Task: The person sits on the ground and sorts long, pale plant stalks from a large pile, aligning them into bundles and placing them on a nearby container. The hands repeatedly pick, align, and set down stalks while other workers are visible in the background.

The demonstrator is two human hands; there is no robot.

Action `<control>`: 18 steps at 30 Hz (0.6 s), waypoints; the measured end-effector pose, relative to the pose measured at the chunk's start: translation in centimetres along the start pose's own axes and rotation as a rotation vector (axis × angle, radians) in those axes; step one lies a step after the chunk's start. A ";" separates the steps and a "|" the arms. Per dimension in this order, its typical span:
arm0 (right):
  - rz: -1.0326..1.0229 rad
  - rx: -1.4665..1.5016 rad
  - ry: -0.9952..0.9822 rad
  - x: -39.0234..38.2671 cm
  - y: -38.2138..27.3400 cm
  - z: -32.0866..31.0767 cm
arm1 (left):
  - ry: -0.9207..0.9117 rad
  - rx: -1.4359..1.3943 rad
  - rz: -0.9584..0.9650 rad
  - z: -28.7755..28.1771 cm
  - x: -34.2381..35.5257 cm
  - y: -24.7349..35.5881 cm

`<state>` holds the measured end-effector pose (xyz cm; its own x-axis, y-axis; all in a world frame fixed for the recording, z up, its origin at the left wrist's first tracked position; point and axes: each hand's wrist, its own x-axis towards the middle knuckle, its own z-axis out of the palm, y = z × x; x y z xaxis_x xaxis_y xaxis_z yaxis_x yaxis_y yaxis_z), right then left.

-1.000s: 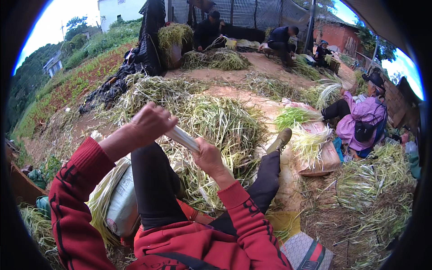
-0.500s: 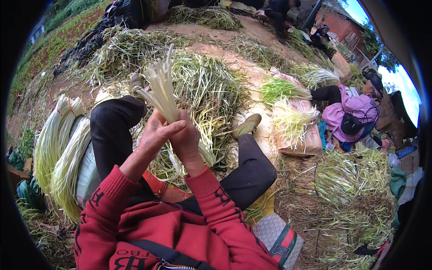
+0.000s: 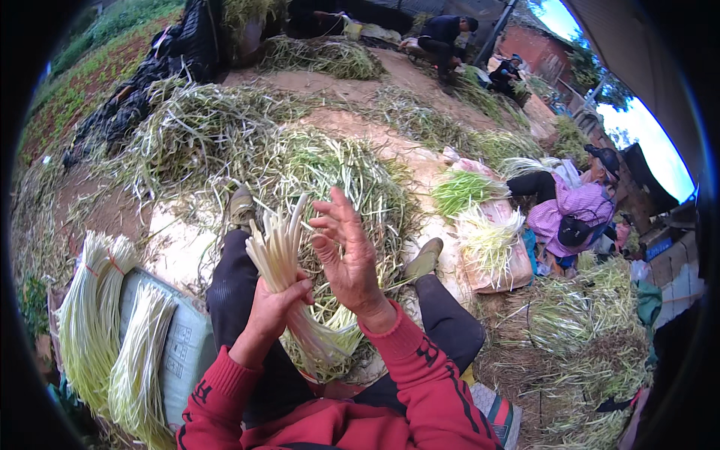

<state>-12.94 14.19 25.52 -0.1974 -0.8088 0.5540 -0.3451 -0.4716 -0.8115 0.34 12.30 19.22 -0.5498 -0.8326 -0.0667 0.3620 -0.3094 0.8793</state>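
While the right hand [image 3: 351,266] splays, the left hand [image 3: 271,309] clasps pale stalks [image 3: 277,256] jutting above and apparently below.

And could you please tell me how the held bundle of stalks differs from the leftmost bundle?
The held bundle is in the left grip, while the leftmost bundle lies draped. The held bundle shows no tie; the leftmost bundle has a red tie. Both are long, pale stalks.

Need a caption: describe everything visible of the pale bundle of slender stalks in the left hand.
The pale bundle of slender plant stalks looks smooth, creamy white, upper ends uneven, fanned upward. The bare left hand grips its middle; lower lengths slant down rightward. No tie shows. The open, bare right hand is beside it.
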 end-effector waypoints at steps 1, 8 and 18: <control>-0.018 0.037 0.003 0.7 0.2 1.0 | -0.011 -0.024 -0.016 -0.2 0.1 -0.3; -0.101 -0.112 0.128 1.1 0.2 2.5 | -0.142 -0.022 -0.040 -0.3 -0.5 -1.3; -0.040 -0.102 0.072 -0.2 -0.5 1.5 | -0.129 0.120 0.142 0.8 -0.4 -2.4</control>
<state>-11.32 14.07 25.48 -0.2457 -0.7607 0.6008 -0.4451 -0.4621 -0.7671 -0.88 13.73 17.48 -0.5942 -0.7960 0.1155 0.3544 -0.1302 0.9260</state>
